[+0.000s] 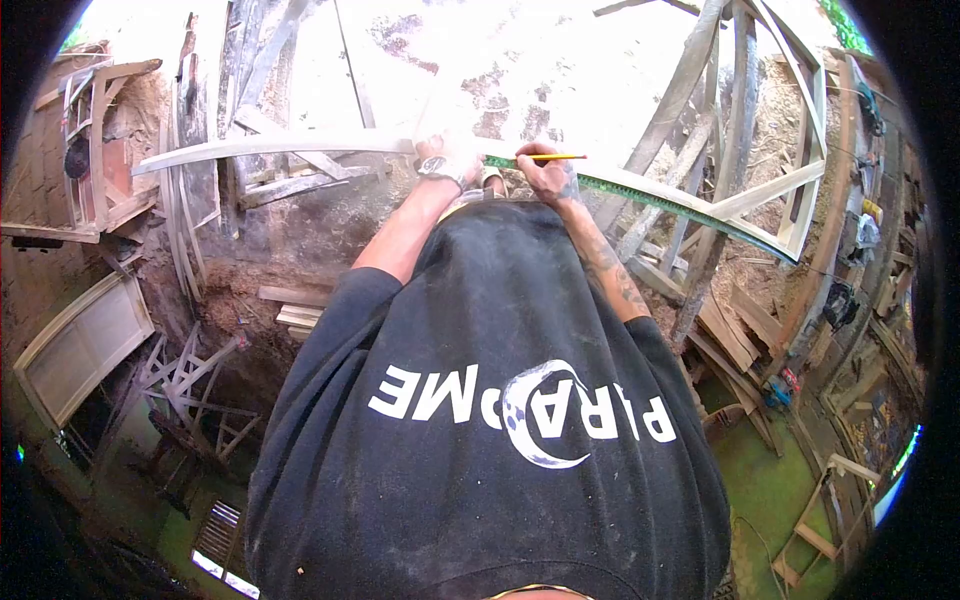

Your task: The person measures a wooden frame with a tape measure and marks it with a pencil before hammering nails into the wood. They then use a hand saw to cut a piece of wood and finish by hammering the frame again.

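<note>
A long pale wooden strip stretches across in front of me. My left hand, with a watch at the wrist, is closed on it near the middle; bright light washes out the fingers. Along the right part of the strip runs a long, narrow green strip with fine markings, like a measuring tape. My right hand pinches a yellow pencil just above the green strip, its dark tip pointing right.
To the right, a pale wooden frame overlaps the strip's end. Dark timbers lean beyond it. Stacked boards lie at left, near a framed panel. A wooden stand is lower left, and sawdust covers the ground.
</note>
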The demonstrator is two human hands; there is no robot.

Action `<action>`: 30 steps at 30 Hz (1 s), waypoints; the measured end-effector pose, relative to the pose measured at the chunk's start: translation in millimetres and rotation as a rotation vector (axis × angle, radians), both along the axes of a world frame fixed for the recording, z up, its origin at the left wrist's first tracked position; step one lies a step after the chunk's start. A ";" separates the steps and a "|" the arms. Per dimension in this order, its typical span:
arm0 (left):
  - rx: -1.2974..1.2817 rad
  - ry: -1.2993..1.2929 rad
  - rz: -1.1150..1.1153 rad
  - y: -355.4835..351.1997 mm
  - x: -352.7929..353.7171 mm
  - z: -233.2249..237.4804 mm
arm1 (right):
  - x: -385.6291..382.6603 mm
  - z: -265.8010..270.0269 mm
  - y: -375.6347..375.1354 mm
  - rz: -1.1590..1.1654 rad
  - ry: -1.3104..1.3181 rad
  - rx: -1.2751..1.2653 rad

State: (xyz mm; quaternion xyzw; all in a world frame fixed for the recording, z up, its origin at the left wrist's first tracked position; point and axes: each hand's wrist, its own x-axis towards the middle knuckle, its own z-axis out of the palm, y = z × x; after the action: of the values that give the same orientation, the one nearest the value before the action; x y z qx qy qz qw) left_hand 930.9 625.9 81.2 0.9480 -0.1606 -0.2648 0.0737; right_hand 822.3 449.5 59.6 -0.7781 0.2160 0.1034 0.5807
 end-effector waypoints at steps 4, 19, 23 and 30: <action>-0.009 0.009 -0.051 0.6 -1.4 9.5 | 0.6 9.4 1.8 -0.016 0.022 0.007; 0.044 0.058 -0.022 1.4 -0.3 -1.8 | -0.5 1.5 2.5 -0.003 -0.022 -0.009; 0.038 0.035 -0.056 2.5 -0.8 1.4 | -1.2 -9.4 1.9 -0.013 -0.060 0.005; 0.045 -0.033 -0.053 5.5 -1.6 -17.0 | -1.7 -20.9 3.6 0.004 -0.096 0.000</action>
State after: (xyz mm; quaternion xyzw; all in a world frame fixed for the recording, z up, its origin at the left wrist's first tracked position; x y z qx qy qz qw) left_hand 929.3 631.4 64.2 0.9490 -0.1809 -0.2547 0.0428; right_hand 820.5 453.1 38.8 -0.7825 0.1862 0.0669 0.5904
